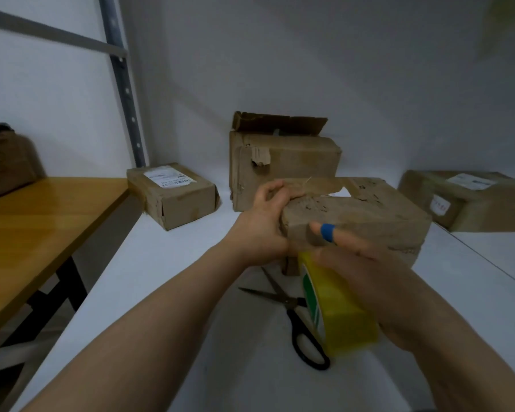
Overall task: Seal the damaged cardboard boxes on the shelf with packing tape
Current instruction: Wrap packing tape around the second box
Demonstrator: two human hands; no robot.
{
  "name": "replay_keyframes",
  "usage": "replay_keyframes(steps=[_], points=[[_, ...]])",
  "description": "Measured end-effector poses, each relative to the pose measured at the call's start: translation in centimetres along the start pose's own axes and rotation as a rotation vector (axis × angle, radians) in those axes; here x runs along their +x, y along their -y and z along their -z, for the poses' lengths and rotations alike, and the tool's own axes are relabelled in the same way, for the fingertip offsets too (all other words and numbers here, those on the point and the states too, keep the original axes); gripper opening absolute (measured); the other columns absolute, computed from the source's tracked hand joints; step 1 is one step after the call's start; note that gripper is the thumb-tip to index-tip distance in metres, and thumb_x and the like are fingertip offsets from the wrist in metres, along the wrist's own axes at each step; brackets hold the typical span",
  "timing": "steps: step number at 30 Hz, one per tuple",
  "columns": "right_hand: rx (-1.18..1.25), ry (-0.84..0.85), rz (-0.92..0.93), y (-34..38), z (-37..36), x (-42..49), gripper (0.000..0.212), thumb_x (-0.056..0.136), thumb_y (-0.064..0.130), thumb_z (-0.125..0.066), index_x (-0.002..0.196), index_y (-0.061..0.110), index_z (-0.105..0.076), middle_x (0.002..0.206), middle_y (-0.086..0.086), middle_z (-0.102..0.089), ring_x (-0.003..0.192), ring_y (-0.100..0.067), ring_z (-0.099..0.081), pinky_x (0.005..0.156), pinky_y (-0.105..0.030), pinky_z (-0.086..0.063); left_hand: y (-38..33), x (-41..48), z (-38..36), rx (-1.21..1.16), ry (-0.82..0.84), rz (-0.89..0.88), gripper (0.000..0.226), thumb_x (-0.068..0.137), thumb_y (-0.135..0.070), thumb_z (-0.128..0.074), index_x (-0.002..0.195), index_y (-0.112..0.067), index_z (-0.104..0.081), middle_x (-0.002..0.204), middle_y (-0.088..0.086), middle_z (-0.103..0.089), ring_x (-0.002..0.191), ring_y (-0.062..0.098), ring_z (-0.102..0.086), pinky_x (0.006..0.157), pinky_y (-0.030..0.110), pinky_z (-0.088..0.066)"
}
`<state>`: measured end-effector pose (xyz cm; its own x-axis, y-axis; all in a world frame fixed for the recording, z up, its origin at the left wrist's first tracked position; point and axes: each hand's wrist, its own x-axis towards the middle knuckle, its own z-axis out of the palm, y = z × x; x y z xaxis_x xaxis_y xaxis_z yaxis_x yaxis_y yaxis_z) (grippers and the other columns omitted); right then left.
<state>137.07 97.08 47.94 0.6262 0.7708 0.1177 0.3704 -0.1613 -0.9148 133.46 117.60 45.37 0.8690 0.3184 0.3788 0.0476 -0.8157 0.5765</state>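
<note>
White shelving [167,263] with pale walls behind fills the view, and both bare forearms reach in over it.

The left hand [262,230] grips the left end of a worn cardboard box [369,215]. Its fingers curl over the top edge, where a torn flap is ragged, and the palm lies against the end face. The right hand [366,275] holds a yellow roll of packing tape [336,310] with green on its side, wrapped round the roll from the right. One finger wearing a blue band [327,232] sticks out forward against the box's front face. The box sits at the middle of the shelf, its near left corner slightly raised. Its top is scuffed and has a hole torn through it.

Just below the roll, black-handled scissors [290,301] lie flat on the shelf with their blades apart, pointing away to the left.

Behind the held box stands a taller carton [283,162] with its top flap up and a ripped patch on its front. Further left, a small flat parcel [173,196] with a white label rests near the grey perforated upright [125,93]. Another labelled box [470,200] sits well off to the right, blurred.

Beside the shelf on the left is a wooden table [42,221] carrying a brown package [6,162], too blurred to tell more.
</note>
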Motion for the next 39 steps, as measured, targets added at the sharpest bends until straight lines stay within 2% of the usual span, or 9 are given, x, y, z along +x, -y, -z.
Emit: replay_keyframes(steps=[3, 8, 19, 22, 27, 30, 33, 36, 39], points=[[-0.068, 0.060, 0.009, 0.5, 0.5, 0.3, 0.008, 0.086, 0.040, -0.064, 0.089, 0.035, -0.070, 0.077, 0.014, -0.066, 0.073, -0.002, -0.060, 0.075, -0.034, -0.050, -0.5, -0.3, 0.1, -0.009, -0.016, 0.026, 0.104, 0.044, -0.073, -0.061, 0.142, -0.050, -0.038, 0.156, -0.016, -0.013, 0.124, 0.015, -0.048, 0.097, 0.033, -0.047], [-0.062, 0.085, -0.006, -0.4, 1.3, 0.7, 0.049, 0.070, 0.052, -0.062, 0.117, 0.037, -0.063, 0.104, -0.007, -0.071, 0.098, -0.030, -0.068, 0.091, -0.060, -0.054, -0.6, -0.6, -0.5, 0.030, -0.059, -0.001, 0.092, 0.050, -0.080, -0.060, 0.137, -0.055, -0.041, 0.157, -0.013, -0.015, 0.124, 0.022, -0.054, 0.097, 0.042, -0.052], [0.244, 0.187, -0.069, -0.4, 1.6, -0.2, 0.062, 0.092, 0.031, -0.069, 0.144, 0.041, -0.037, 0.096, -0.016, -0.077, 0.092, -0.028, -0.076, 0.083, -0.042, -0.057, -0.4, -0.6, -0.7, -0.016, -0.099, 0.008, 0.087, 0.052, -0.080, -0.065, 0.134, -0.056, -0.046, 0.158, -0.015, -0.019, 0.126, 0.018, -0.054, 0.102, 0.040, -0.049], [0.421, 0.184, 0.027, -0.8, 1.8, -0.2, 0.078, 0.082, 0.024, -0.077, 0.147, 0.039, -0.036, 0.104, -0.016, -0.076, 0.097, -0.031, -0.075, 0.082, -0.041, -0.060, -0.3, 0.1, -0.2, -0.084, -0.136, 0.052, 0.076, 0.061, -0.058, -0.081, 0.131, -0.052, -0.051, 0.153, -0.009, -0.030, 0.126, 0.013, -0.049, 0.103, 0.037, -0.049], [0.510, 0.148, 0.344, 0.5, 3.0, 0.9, 0.088, 0.076, 0.003, -0.075, 0.149, 0.034, -0.037, 0.120, -0.002, -0.073, 0.109, -0.029, -0.071, 0.084, -0.041, -0.061, -2.0, 1.9, 2.8, -0.384, -0.094, 0.234, 0.054, 0.067, -0.030, -0.077, 0.116, -0.045, -0.061, 0.114, 0.002, -0.067, 0.087, 0.026, -0.073, 0.066, 0.048, -0.064], [0.564, 0.154, 0.486, 3.2, 4.1, 2.7, 0.094, 0.070, 0.018, -0.087, 0.150, 0.027, -0.038, 0.109, -0.010, -0.074, 0.102, -0.028, -0.072, 0.082, -0.038, -0.059, -4.7, 2.7, 5.2, -0.316, 0.008, 0.223, 0.043, 0.078, -0.019, -0.071, 0.119, -0.028, -0.063, 0.094, 0.006, -0.073, 0.075, 0.025, -0.073, 0.066, 0.044, -0.064], [0.697, 0.171, 0.589, 5.9, 4.9, 4.9, 0.085, 0.077, 0.020, -0.082, 0.149, 0.019, -0.038, 0.107, -0.020, -0.070, 0.102, -0.031, -0.069, 0.082, -0.041, -0.057, -6.4, 4.1, 7.4, -0.285, 0.133, 0.311, 0.029, 0.086, -0.010, -0.068, 0.115, -0.016, -0.068, 0.092, 0.011, -0.070, 0.063, 0.023, -0.066, 0.059, 0.035, -0.060], [0.821, 0.111, 0.559, 6.8, 4.5, 7.9, 0.066, 0.084, 0.011, -0.068, 0.144, 0.017, -0.043, 0.110, -0.022, -0.066, 0.099, -0.028, -0.069, 0.083, -0.039, -0.057, -6.3, 4.9, 8.5, -0.246, 0.316, 0.463, 0.018, 0.087, -0.019, -0.073, 0.105, -0.020, -0.071, 0.106, 0.010, -0.074, 0.075, 0.023, -0.071, 0.075, 0.039, -0.062], [0.871, 0.020, 0.480, 5.9, 3.3, 10.5, 0.057, 0.091, 0.011, -0.063, 0.144, 0.014, -0.043, 0.102, -0.017, -0.072, 0.103, -0.027, -0.070, 0.092, -0.044, -0.056, -4.4, 5.4, 8.1, -0.324, 0.163, 0.518, 0.033, 0.090, -0.032, -0.070, 0.116, -0.012, -0.068, 0.107, 0.012, -0.074, 0.072, 0.021, -0.069, 0.064, 0.028, -0.057]])
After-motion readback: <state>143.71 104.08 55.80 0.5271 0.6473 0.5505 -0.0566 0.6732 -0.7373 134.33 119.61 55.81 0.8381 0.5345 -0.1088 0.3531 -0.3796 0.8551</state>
